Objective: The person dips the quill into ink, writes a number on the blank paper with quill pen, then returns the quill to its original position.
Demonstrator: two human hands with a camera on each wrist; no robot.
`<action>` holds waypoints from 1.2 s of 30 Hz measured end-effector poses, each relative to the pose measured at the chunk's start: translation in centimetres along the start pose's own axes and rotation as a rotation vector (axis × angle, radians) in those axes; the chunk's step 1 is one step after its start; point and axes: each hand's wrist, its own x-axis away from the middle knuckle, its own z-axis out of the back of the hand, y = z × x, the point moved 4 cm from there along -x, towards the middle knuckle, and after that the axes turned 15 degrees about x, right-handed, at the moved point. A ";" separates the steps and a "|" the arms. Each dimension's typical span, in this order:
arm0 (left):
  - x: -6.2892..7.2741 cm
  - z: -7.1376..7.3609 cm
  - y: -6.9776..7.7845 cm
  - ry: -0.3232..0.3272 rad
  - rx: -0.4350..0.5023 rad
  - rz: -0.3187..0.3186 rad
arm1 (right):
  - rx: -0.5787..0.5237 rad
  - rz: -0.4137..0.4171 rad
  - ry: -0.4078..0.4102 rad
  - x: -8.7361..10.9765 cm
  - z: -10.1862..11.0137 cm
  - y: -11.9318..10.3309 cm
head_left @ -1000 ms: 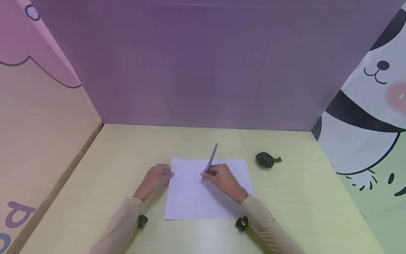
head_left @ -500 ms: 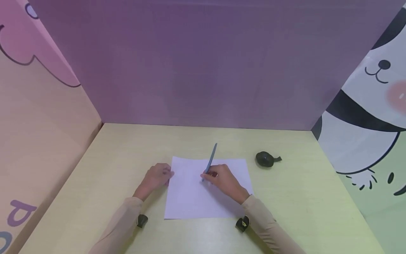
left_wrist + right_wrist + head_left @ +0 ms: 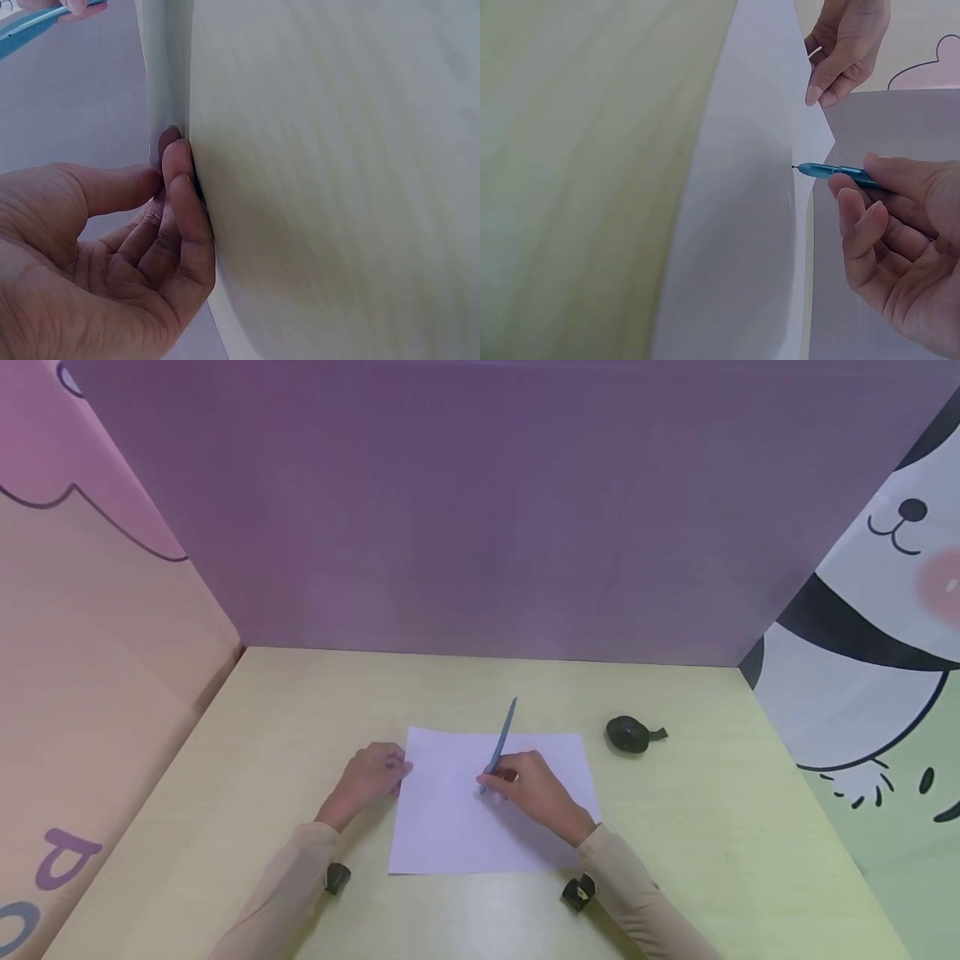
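A white sheet of paper (image 3: 442,835) lies on the table in the head view. At its left edge my left hand (image 3: 369,777) pinches the paper, thumb above and curled fingers along the edge, as the left wrist view shows. Over the middle of the sheet, my right hand (image 3: 534,789) holds a slim blue pen (image 3: 504,733) between thumb and fingers, its top leaning away from me. In the right wrist view the pen's dark tip (image 3: 795,167) is right at the paper surface. Both sleeves are beige.
Right of the paper's far corner is a black rounded object (image 3: 627,735) with a short flat tail. Black wrist-worn devices hang at the left cuff (image 3: 337,878) and right cuff (image 3: 579,893). A purple panel (image 3: 480,527) rises behind the pale table (image 3: 690,827).
The pen tip and right hand have shifted slightly toward me and to the right over the paper. My left hand stays at the edge. The head view has tilted a little.
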 end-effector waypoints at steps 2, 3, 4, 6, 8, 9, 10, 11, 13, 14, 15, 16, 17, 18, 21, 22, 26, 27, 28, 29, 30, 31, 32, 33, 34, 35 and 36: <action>-0.1 0.0 0.0 -0.002 0.002 0.004 | -0.006 -0.006 -0.006 0.2 0.0 0.1; -0.1 0.0 -0.1 -0.002 0.003 0.006 | -0.011 -0.012 -0.011 0.3 0.0 0.1; -0.1 0.0 -0.1 -0.001 0.005 0.009 | -0.015 -0.016 -0.015 0.3 0.0 0.1; -0.1 0.0 -0.1 0.000 0.006 0.010 | -0.024 -0.017 -0.025 0.5 0.0 0.1; -0.1 0.1 -0.1 -0.001 0.005 0.012 | -0.033 -0.020 -0.035 0.6 0.0 0.2; 0.0 0.1 -0.1 -0.003 0.005 0.010 | -0.036 -0.020 -0.036 0.7 0.0 0.2; 0.0 0.1 -0.1 -0.003 0.006 0.010 | -0.040 -0.019 -0.039 0.8 0.0 0.2; 0.0 0.1 -0.1 -0.002 0.006 0.010 | -0.048 -0.019 -0.044 0.9 0.1 0.2; -0.1 0.2 -0.3 -0.003 0.007 0.010 | -0.064 -0.022 -0.051 1.0 0.1 0.2; -0.1 0.2 -0.3 -0.002 0.007 0.008 | -0.071 -0.020 -0.053 1.1 0.1 0.2; -0.1 0.2 -0.4 0.000 0.005 0.004 | -0.074 -0.016 -0.052 1.1 0.1 0.2; -0.2 0.2 -0.4 0.001 0.006 0.006 | -0.074 -0.011 -0.052 1.2 0.1 0.2; -0.3 0.1 -0.5 0.000 0.005 0.005 | -0.073 -0.007 -0.050 1.3 0.1 0.2; -0.3 0.1 -0.5 -0.002 0.004 0.003 | -0.069 -0.002 -0.046 1.3 0.1 0.2; -0.5 -0.1 -0.6 -0.007 0.003 0.005 | -0.039 0.017 -0.030 1.6 0.2 0.3; -0.5 0.0 -0.6 -0.008 0.002 0.011 | -0.030 0.024 -0.028 1.6 0.2 0.2; -0.4 0.2 -0.6 -0.003 -0.006 0.011 | -0.007 0.059 -0.019 1.7 0.2 0.1; -0.4 0.2 -0.6 -0.003 -0.006 0.014 | -0.004 0.067 -0.017 1.7 0.2 0.1; -0.4 0.2 -0.6 -0.005 -0.006 0.015 | -0.004 0.070 -0.014 1.8 0.2 0.1; -0.5 0.1 -0.6 -0.006 -0.005 0.016 | -0.004 0.075 -0.010 1.9 0.3 0.1; -0.5 0.1 -0.7 -0.008 -0.005 0.017 | -0.002 0.080 -0.006 2.0 0.3 0.2; -0.5 0.1 -0.7 -0.010 -0.004 0.019 | 0.001 0.083 -0.004 2.1 0.3 0.2; -0.5 0.1 -0.7 -0.013 -0.002 0.018 | 0.003 0.086 -0.001 2.1 0.4 0.3; -0.5 0.1 -0.6 -0.013 -0.001 0.015 | 0.008 0.087 0.002 2.1 0.3 0.4; -0.4 0.0 -0.6 -0.013 0.005 0.014 | 0.014 0.088 0.002 2.2 0.4 0.4; -0.4 0.0 -0.5 -0.011 0.011 0.012 | 0.020 0.090 0.002 2.2 0.4 0.5; -0.3 0.0 -0.5 -0.010 0.016 0.009 | 0.027 0.093 0.002 2.3 0.4 0.5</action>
